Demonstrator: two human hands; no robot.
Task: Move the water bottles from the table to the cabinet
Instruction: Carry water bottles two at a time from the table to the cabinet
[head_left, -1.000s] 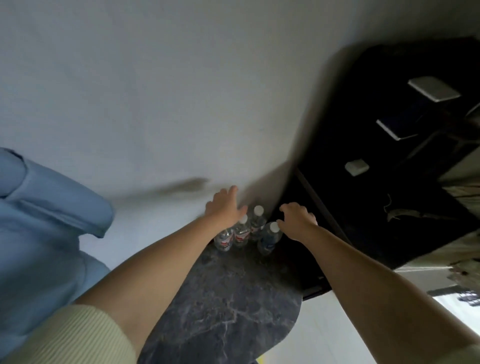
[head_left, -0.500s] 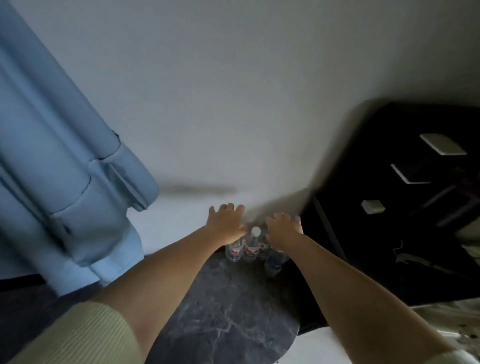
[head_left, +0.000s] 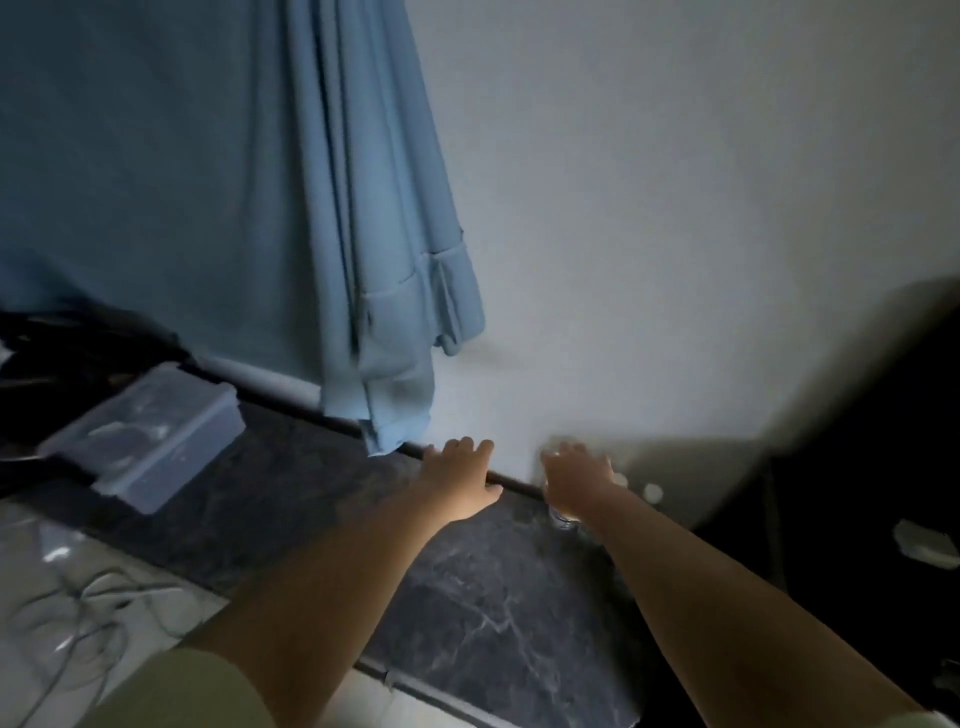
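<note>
The water bottles stand at the far right corner of the dark marble table (head_left: 493, 597), against the wall. Most of them are hidden under my right hand; one white cap (head_left: 652, 491) and a clear bottle base (head_left: 563, 519) show, both blurred. My right hand (head_left: 576, 478) lies over the bottle tops, and its fingers are too blurred to tell whether they grip anything. My left hand (head_left: 457, 473) is to the left of the bottles, fingers straight, reaching over the table's far edge and holding nothing.
A blue curtain (head_left: 363, 260) hangs down to the table's back edge, just left of my left hand. A clear lidded plastic box (head_left: 145, 441) sits at the left. White cable (head_left: 78, 597) lies on the pale floor. A dark cabinet (head_left: 883, 467) stands at the right.
The view has swung left, bringing the curtain and plastic box in. My left hand has moved off the bottles to the table's far edge. My right hand now covers most of the bottles.
</note>
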